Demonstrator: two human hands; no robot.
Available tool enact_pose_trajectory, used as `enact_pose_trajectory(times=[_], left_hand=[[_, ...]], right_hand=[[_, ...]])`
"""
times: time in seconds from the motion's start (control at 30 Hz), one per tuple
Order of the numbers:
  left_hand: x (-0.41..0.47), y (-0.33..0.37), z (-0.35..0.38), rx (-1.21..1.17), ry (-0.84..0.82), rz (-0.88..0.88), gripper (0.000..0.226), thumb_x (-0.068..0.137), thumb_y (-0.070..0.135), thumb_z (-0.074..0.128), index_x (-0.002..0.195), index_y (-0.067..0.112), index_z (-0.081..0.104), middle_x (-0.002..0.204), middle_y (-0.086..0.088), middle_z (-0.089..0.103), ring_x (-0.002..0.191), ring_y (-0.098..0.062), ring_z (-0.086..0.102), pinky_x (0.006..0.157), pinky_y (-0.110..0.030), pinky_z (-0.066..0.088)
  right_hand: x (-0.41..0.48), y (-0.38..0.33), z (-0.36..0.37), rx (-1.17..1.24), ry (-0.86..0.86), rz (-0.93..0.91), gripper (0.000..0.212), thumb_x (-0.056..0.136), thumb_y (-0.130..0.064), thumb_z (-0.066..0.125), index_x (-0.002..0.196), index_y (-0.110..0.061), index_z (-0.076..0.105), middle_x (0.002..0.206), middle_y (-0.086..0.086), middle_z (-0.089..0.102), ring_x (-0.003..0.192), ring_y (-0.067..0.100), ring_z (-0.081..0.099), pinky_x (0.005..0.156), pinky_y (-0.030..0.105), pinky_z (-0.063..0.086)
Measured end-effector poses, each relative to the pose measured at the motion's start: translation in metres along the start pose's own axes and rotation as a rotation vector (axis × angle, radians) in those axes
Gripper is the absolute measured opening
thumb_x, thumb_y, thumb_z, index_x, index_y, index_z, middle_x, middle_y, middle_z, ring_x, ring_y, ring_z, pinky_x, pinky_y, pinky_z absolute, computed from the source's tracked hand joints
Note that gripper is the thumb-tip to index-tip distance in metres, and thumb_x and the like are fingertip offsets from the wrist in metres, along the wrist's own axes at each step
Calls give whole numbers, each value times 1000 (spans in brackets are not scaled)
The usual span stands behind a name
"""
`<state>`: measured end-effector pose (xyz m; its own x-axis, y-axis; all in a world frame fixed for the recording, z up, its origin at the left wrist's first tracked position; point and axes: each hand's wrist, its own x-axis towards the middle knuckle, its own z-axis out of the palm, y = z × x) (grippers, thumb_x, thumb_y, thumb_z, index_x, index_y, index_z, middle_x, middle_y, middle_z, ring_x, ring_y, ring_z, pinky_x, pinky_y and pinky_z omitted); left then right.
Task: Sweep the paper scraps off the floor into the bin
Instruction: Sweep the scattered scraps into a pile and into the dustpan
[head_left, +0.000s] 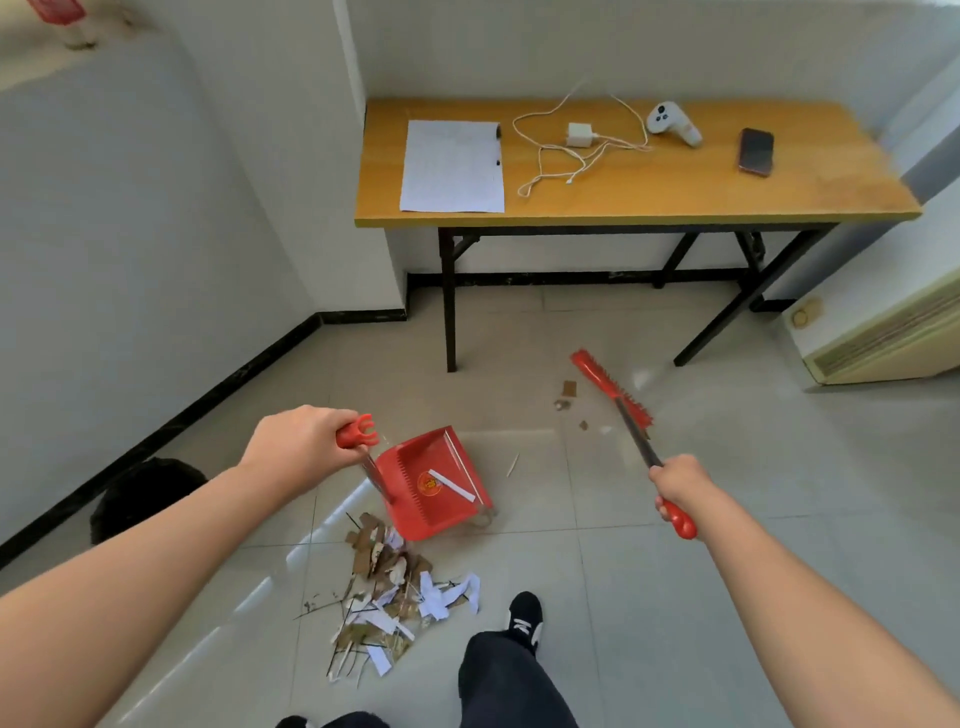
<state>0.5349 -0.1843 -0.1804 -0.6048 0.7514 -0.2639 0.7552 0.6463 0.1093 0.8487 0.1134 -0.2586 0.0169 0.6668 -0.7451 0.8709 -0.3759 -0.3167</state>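
My left hand (301, 441) grips the red handle top of a red dustpan (434, 483), which stands tilted on the tiled floor with one white paper strip inside. A heap of white and brown paper scraps (395, 592) lies on the floor just in front of the pan, near my shoe. My right hand (680, 483) holds the red-gripped handle of a red broom (613, 387), whose brush head rests on the floor far right of the pan. A few small brown scraps (569, 395) lie beside the brush head.
A wooden folding table (675, 192) with black legs stands ahead against the wall, carrying a sheet of paper, a charger with cable, a white controller and a phone. A dark round bin (145, 493) sits by the left wall. A cream appliance (883, 332) stands at right.
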Motion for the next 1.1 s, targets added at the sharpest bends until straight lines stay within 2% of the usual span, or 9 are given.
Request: enact_pose_trajectory(times=[0.17,0.27,0.4,0.5,0.6,0.73,0.83,0.93,1.1], left_hand=[[56,68,13,-6,-9,-9,23,83,49,58,91,28,63,83,10,68,82,-15,62,60,-28,47],[81,97,23,2,-9,-25,25,84,51,58,86,26,62,78,7,67,76,-18,60,57,-27,42],[106,121,28,-7,-3,-33,26,85,51,54,92,27,64,80,6,67,76,-18,59,60,-28,45],[119,123,23,25,-21,-21,30,86,51,52,93,25,63,77,6,65,77,-17,61,60,-28,46],[128,110,6,28,-23,-25,28,83,48,56,92,23,64,77,7,65,78,-16,60,64,-30,49],[121,79,-22,-55,14,-89,14,81,49,62,87,36,64,77,11,59,79,-18,54,64,-29,43],[102,52,-29,-101,29,-118,10,81,48,65,85,39,64,76,10,57,80,-18,52,64,-29,38],[77,26,-26,-102,47,-128,13,81,44,65,91,37,68,85,8,65,85,-19,57,66,-30,42],[20,-34,-17,-67,66,-82,11,82,44,65,79,34,63,75,9,61,75,-17,52,63,-29,43]], right_hand=[[90,-41,-42,-97,-30,-56,17,89,-6,47,72,-3,45,51,11,43,21,14,36,33,14,31],[134,-54,-46,-168,-96,-65,4,90,-3,45,88,0,47,55,10,44,23,14,39,36,19,36],[166,-53,-31,-235,-124,-35,9,92,6,36,98,2,43,60,15,45,20,15,40,30,17,38],[167,-47,-10,-313,-191,-35,17,91,7,33,77,2,40,54,13,44,27,16,40,35,19,36],[153,-36,5,-382,-224,-62,26,88,8,34,64,1,40,53,15,46,41,21,44,45,30,39],[108,-11,21,-449,-295,-60,23,85,5,34,65,-2,42,55,16,49,41,23,45,44,28,41],[65,14,42,-477,-348,-54,16,84,4,33,71,-2,40,57,18,49,37,24,47,37,25,40],[27,35,69,-472,-378,-54,11,84,1,33,81,-1,43,60,20,51,39,25,48,39,28,43],[-30,59,130,-444,-404,-44,27,80,-2,37,102,4,51,61,17,53,43,24,47,48,33,44]])
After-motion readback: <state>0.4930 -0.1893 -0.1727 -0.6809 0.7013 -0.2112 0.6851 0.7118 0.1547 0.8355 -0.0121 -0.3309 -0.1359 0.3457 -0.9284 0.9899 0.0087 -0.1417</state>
